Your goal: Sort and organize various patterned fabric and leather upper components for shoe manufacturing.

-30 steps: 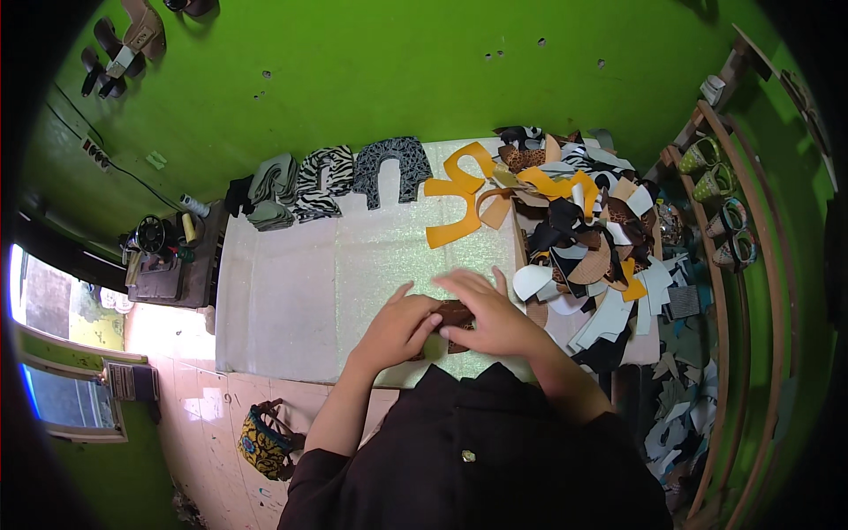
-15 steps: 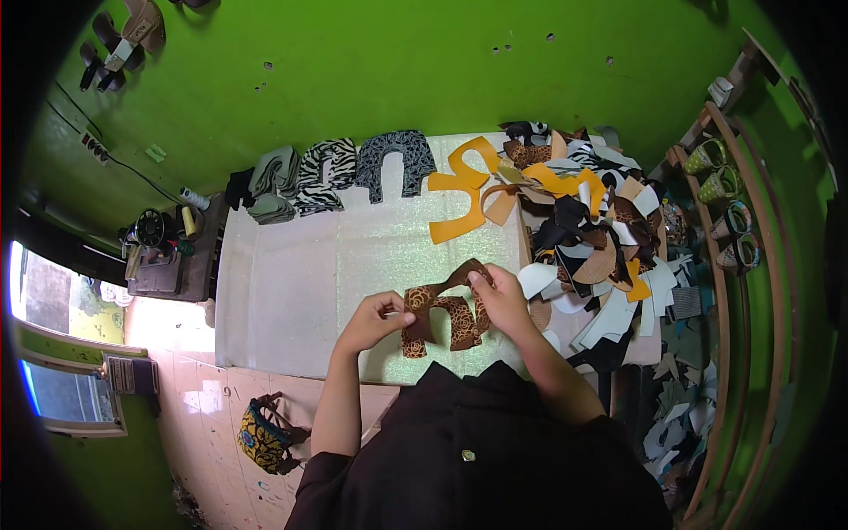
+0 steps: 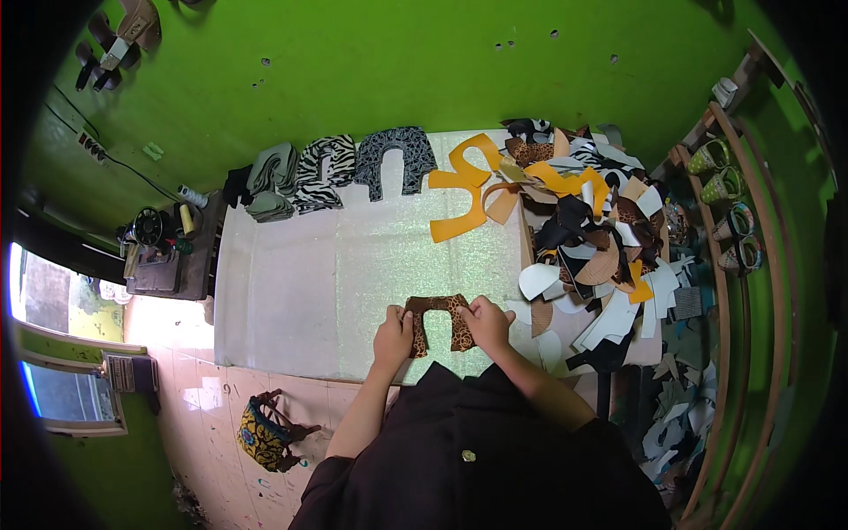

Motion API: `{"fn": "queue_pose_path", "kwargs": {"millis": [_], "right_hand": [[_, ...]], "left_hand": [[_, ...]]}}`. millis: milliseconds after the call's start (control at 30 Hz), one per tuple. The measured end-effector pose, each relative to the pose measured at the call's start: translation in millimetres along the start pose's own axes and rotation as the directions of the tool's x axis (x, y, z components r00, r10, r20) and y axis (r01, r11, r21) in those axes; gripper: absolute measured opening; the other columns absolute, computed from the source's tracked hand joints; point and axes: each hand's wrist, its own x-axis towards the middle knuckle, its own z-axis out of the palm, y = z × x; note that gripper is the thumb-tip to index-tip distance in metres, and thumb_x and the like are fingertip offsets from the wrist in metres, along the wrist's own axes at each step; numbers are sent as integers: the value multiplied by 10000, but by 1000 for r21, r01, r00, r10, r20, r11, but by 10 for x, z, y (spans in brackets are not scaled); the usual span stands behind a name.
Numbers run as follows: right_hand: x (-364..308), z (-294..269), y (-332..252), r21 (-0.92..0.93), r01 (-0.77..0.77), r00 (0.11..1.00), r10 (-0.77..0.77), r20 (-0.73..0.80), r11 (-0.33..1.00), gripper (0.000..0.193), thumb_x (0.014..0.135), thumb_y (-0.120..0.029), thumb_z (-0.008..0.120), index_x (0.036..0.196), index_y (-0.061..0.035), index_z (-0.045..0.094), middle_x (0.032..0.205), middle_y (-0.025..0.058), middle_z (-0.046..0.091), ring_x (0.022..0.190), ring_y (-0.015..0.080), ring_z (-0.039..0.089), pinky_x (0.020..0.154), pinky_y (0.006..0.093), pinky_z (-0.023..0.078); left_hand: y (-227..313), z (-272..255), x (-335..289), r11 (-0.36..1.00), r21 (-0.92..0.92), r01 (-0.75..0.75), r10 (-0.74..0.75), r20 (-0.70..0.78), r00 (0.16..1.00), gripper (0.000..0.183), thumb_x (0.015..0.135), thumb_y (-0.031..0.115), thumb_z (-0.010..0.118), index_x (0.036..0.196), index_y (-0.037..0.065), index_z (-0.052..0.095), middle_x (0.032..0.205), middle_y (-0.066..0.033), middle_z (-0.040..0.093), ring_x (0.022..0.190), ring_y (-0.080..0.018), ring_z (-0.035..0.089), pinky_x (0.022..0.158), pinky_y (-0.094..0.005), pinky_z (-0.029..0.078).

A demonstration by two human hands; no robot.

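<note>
The patterned piece (image 3: 460, 333) has flattened, pinched in both curled hands (image 3: 393, 337) (image 3: 488, 323).

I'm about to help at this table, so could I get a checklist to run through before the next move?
1. Left hand gripping the brown piece: ok, at its left side.
2. Right hand gripping it too: ok, at its right side.
3. Brown piece apart from the yellow pieces: ok, they lie farther back on the table.
4. Zebra stack out of the hands' way: ok, near the back edge.
5. Scraps tidy: not ok, heaped loosely at right.
6. Brown piece's layer count: cannot tell.
</note>
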Motion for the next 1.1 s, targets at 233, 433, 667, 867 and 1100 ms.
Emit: {"fn": "queue_pose_path", "kwargs": {"millis": [233, 433, 667, 867, 1100], "right_hand": [[51, 127, 7, -21, 125, 983, -126, -133, 992, 284, 764, -316, 689, 658, -113, 521, 559, -13, 508, 580, 180, 504, 676, 365, 238], [18, 135, 2, -119, 109, 988, -121, -98, 987, 277, 758, -322, 691, 651, -128, 525, 559, -24, 510, 624, 181, 498, 685, 376, 239], [-5, 103, -19, -254, 131, 979, -166, -120, 958, 248, 761, -332, 676, 799, -128, 540, 760, 5, 558, 766, 208, 504, 713, 396, 252], [-59, -177, -178, -314, 447, 882, -471, -1, 838, 438, 784, -298, 625, 1162, -119, 492, 1170, 51, 509, 1096, 206, 464, 856, 447, 303], [-184, -123, 197, -344, 643, 765, -555, 326, 684, 521, 861, -377, 499, 1325, -161, 399, 1399, 61, 355, 1276, 232, 341, 1002, 572, 221]], "left_hand": [[-101, 107, -59, 990, 121, 65, -64, -14, 998, 315, 923, 354, 395, 961, 48, 459, 747, -222, 618, 711, -402, 605, 601, -470, 453], [-95, 151, -68, 970, 211, 119, -123, 2, 992, 294, 921, 347, 399, 948, 58, 448, 725, -218, 611, 704, -407, 600, 608, -492, 442], [-42, 123, -21, 959, 272, 82, -78, -26, 997, 282, 905, 344, 429, 961, 71, 470, 717, -195, 621, 680, -382, 611, 592, -474, 452], [117, -116, -81, 924, 354, -146, 170, -36, 985, 385, 874, 302, 471, 1193, 87, 465, 1018, -185, 588, 961, -346, 560, 773, -452, 432], [-181, 180, -181, 763, 380, -523, 488, 191, 852, 484, 907, 257, 398, 1366, 118, 339, 1408, -149, 314, 1303, -301, 296, 1025, -540, 219]]}}
